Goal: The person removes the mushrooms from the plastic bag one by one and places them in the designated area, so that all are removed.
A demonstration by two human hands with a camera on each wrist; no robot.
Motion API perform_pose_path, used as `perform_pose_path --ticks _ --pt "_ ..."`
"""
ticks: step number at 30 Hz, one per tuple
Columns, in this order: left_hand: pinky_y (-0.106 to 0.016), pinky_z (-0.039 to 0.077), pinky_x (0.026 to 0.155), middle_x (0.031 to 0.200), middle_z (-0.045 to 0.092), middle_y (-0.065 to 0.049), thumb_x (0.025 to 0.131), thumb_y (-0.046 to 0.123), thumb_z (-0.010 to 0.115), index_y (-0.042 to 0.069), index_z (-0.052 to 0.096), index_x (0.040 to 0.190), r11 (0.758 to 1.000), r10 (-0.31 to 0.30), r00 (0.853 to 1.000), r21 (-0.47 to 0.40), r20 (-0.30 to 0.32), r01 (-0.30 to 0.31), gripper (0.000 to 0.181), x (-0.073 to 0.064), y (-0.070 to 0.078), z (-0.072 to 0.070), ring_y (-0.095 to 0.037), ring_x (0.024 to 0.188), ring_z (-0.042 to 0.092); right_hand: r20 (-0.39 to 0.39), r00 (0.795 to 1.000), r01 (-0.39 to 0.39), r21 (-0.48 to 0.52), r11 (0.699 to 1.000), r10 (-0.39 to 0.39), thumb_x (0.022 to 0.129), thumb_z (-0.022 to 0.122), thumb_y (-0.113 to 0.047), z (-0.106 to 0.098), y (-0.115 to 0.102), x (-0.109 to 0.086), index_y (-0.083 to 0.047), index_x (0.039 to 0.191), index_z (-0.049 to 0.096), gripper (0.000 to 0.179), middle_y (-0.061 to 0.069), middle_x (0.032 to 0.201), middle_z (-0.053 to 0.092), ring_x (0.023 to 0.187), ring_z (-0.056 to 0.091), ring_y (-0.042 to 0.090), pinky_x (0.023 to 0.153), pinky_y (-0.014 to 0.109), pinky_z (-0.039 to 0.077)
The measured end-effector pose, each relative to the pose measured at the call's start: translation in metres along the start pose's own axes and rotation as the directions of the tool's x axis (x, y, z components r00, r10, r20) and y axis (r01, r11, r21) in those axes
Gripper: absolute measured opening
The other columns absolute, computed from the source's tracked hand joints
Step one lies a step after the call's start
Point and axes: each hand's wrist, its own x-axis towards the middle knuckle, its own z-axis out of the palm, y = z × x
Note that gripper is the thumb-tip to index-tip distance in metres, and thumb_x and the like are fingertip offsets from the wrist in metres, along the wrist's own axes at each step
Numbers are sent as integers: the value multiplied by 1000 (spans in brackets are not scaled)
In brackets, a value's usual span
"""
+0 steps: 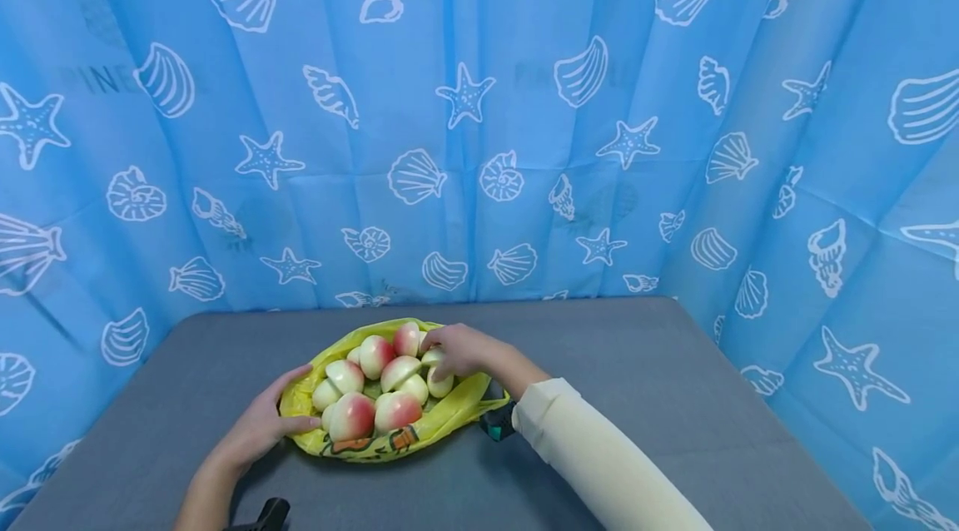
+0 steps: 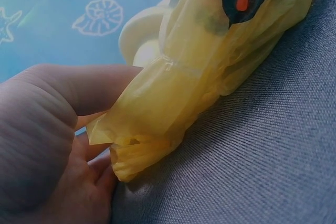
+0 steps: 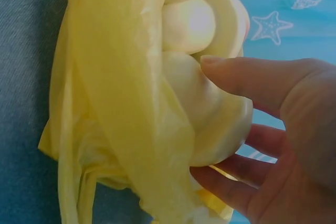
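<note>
A yellow plastic bag [image 1: 466, 404] lies opened wide on the table, its rim spread around several toy mushrooms [image 1: 353, 417] with pale stems and white-to-pink caps. At the bag's left end, my left hand [image 1: 258, 427] holds the rim, thumb on the inner side and fingers outside. The left wrist view shows the crumpled yellow plastic [image 2: 157, 98] between them. My right hand [image 1: 463, 349] reaches over the right end of the bag. Its thumb and fingers grip a pale mushroom [image 3: 207, 111] by the cap, beside other mushrooms.
The bag stands on a grey cloth-covered table [image 1: 637, 398]. Behind and beside it hangs a blue curtain [image 1: 464, 206] with white shells and starfish. A dark wrist device [image 1: 496, 421] sits under my right wrist, and another black device [image 1: 273, 513] by the left forearm.
</note>
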Motion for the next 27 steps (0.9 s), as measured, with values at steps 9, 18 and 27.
perform_pose_path --ticks 9,18,27 --pt "-67 22 105 154 18 -29 83 37 76 6 23 153 1000 1 1000 11 -6 -1 93 -1 -1 1 -49 137 20 -29 998 60 5 998 -60 85 76 -11 0 6 -7 -15 121 66 38 -3 118 64 101 55 12 85 26 46" --pt "-67 23 105 154 17 -30 83 37 76 6 23 153 1000 -5 1000 10 -1 5 93 1 0 0 -50 137 19 -68 990 123 42 991 -120 86 75 -10 -1 9 -16 -13 121 66 37 -3 118 64 105 55 13 90 28 46" --pt "-67 22 106 155 16 -29 82 36 77 5 23 153 1000 12 1000 -7 0 -12 94 0 -1 0 -51 138 17 -152 979 146 74 987 -133 85 76 -11 -3 16 -26 -15 121 66 38 -2 120 63 106 55 14 89 30 47"
